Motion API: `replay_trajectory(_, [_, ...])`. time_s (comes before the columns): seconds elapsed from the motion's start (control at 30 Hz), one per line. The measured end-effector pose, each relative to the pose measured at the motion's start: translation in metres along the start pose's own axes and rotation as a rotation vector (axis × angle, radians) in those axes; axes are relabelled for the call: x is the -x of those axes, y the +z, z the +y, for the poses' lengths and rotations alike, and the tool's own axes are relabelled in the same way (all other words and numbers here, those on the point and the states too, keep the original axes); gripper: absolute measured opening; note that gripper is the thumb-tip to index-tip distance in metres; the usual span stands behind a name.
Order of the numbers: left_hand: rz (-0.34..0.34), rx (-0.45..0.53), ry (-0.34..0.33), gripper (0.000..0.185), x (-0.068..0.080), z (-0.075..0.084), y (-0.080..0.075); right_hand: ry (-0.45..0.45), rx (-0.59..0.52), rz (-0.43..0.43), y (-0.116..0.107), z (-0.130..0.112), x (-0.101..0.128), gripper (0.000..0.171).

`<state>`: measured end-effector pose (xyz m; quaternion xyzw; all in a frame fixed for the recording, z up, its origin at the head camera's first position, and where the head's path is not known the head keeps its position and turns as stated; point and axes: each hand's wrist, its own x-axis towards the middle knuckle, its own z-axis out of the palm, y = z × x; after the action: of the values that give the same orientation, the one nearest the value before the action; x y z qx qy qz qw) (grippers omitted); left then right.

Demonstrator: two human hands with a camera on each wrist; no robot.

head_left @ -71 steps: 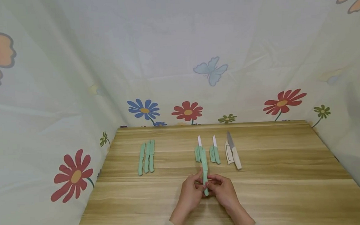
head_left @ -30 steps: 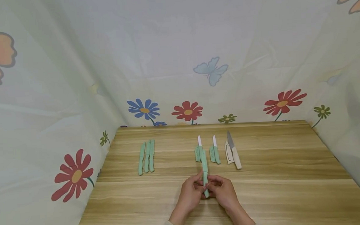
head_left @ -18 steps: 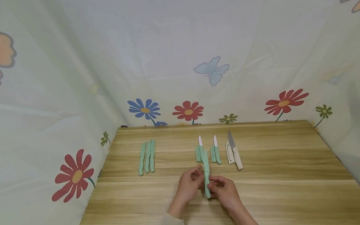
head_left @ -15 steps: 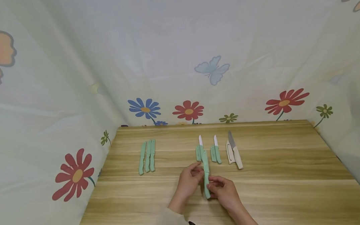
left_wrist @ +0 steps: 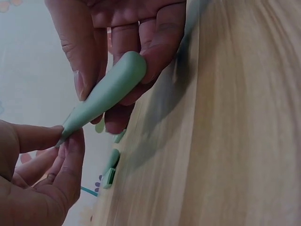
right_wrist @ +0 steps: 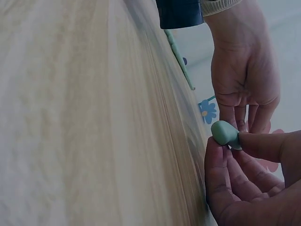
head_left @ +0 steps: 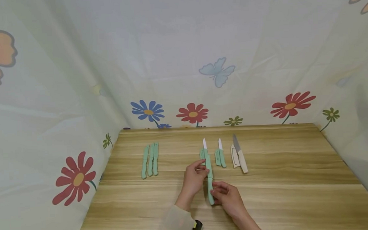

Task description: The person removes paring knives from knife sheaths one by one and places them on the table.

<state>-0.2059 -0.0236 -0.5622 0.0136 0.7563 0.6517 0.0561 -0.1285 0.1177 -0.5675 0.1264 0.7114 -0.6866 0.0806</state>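
Note:
In the head view a light-green knife (head_left: 210,186) in a matching sheath is held over the front middle of the table, its handle end toward me. My left hand (head_left: 192,179) pinches it at the sheath, between thumb and fingers. Near the handle's end, my right hand (head_left: 231,198) grips it with thumb and fingertips. The left wrist view shows the rounded handle (left_wrist: 108,87) tilted above the wood, both hands on it. From the right wrist, the handle's butt (right_wrist: 223,133) shows between thumb and forefinger. The blade is hidden inside the sheath.
Several green sheathed knives (head_left: 155,161) lie side by side at left. Beyond my hands, a white-bladed green knife (head_left: 204,144) is partly covered. Another green knife (head_left: 222,158) lies beside its sheath (head_left: 217,158). Farther right are a cream-handled knife (head_left: 242,161) and its cream sheath (head_left: 234,158).
My left hand has moved forward along the knife, from the handle up to the sheath. The right hand stays near the handle's end, and the knife has shifted slightly toward me.

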Motion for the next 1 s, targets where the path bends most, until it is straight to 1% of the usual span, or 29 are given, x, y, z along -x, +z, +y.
replay_trajectory(0.23, [0.001,-0.001,0.000,0.041,-0.0026,-0.0029,0.0000,-0.015,-0.006,-0.036,-0.0023,0.0015,0.0005,0.033])
replay_trajectory(0.53, [0.001,-0.002,-0.003,0.041,-0.0034,-0.0019,-0.0022,-0.006,0.002,-0.045,-0.0043,-0.0007,0.0008,0.033])
replay_trajectory(0.8, [0.018,0.029,-0.004,0.042,-0.0033,0.0000,-0.0009,-0.019,0.021,-0.056,-0.0074,-0.0036,0.0006,0.032])
replay_trajectory(1.0, [0.037,0.025,0.003,0.042,-0.0049,-0.0019,-0.0009,-0.023,0.027,-0.083,-0.0076,-0.0004,0.0012,0.032])
